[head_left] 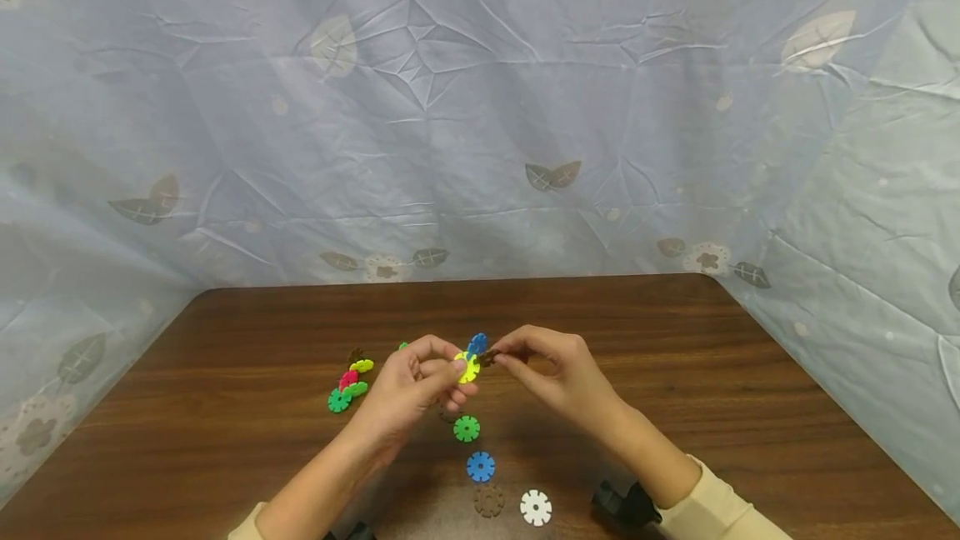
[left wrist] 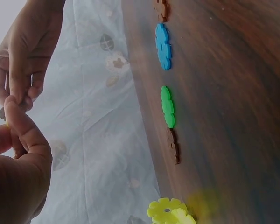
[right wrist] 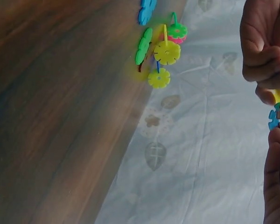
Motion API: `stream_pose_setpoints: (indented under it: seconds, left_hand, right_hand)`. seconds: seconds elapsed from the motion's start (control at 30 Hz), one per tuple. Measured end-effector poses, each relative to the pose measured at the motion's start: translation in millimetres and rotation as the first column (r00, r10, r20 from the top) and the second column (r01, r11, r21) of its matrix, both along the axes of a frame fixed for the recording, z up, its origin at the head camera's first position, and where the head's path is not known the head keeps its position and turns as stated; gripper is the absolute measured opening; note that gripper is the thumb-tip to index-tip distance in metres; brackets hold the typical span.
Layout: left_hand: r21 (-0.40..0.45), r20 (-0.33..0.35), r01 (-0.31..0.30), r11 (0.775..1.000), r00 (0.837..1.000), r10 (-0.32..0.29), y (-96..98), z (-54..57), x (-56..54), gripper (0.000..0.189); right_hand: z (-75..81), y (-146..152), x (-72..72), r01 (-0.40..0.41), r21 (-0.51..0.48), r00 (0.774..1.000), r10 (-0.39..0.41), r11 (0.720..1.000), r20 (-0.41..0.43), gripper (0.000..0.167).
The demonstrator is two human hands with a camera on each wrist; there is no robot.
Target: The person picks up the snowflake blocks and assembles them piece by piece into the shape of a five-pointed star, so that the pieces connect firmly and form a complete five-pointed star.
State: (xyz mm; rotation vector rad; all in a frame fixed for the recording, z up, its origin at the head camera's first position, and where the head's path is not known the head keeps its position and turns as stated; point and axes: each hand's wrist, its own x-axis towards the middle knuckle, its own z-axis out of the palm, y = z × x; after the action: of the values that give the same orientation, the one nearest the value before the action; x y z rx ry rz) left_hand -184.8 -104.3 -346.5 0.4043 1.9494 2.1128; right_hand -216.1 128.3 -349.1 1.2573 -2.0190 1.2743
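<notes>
Left hand [head_left: 414,388] and right hand [head_left: 564,371] near each other above a wooden tabletop [head_left: 675,348].
The left hand pinches a notched yellow disc [head_left: 470,372] between thumb and fingers, with a blue disc [head_left: 477,343] attached at its 12 o'clock; the right hand pinches a brown disc [head_left: 487,358] at the yellow one's 2 o'clock edge. Outward from the hands, at 9 o'clock, lies a cluster [head_left: 348,380] of brown, yellow, pink and green discs. Toward 6 o'clock run a green disc [head_left: 467,428], a second blue disc [head_left: 481,467] and a second brown disc [head_left: 489,502], with a white disc [head_left: 536,507] to the latter's 3 o'clock. At 5 o'clock, a black device [head_left: 626,505] sits by the right sleeve [head_left: 716,507]. At 12 o'clock, beyond the tabletop, hangs pale, creased cloth [head_left: 480,123] patterned with leaves and flowers.
</notes>
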Motion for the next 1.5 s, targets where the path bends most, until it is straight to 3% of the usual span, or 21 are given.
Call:
stream_pose_setpoints:
  seconds: [0.3, 0.47, 0.57, 0.7, 0.97, 1.5]
  left_hand:
    - [0.053, -0.028, 0.013, 0.999, 1.000, -0.011, 2.3, -2.4, 1.8, 0.013]
    - [0.067, -0.048, 0.002, 0.998, 0.999, 0.001, 4.5, -1.2, 2.9, 0.014]
    - [0.056, -0.041, -0.006, 0.998, 0.999, 0.008, 3.9, -0.2, 2.8, 0.017]
    - [0.019, -0.027, 0.000, 1.000, 1.000, 0.001, 0.3, 1.2, 2.9, 0.022]
    - [-0.155, -0.060, -0.026, 0.988, 0.998, 0.016, -6.3, 5.9, 0.8, 0.031]
    - [-0.117, 0.007, 0.082, 0.990, 0.997, -0.081, -10.7, 6.1, -3.2, 0.033]
  right_hand:
    - [-6.2, -4, 7.2, 0.024, -0.025, 0.997, -0.026, 0.999, -0.076, 0.022]
    - [-5.5, -6, 9.8, 0.033, -0.043, 0.987, -0.039, 0.999, -0.156, 0.027]
    - [-3.2, -7, 9.5, 0.047, -0.043, 0.987, -0.053, 0.998, -0.152, 0.026]
    - [-0.9, -7, 8.7, 0.045, -0.020, 0.988, -0.047, 0.999, -0.144, 0.025]
    - [3.7, -7, 5.3, 0.019, 0.015, 0.983, -0.016, 1.000, -0.180, 0.022]
    - [6.8, -5, 2.7, 0.007, 0.024, 0.983, -0.002, 1.000, -0.181, 0.023]
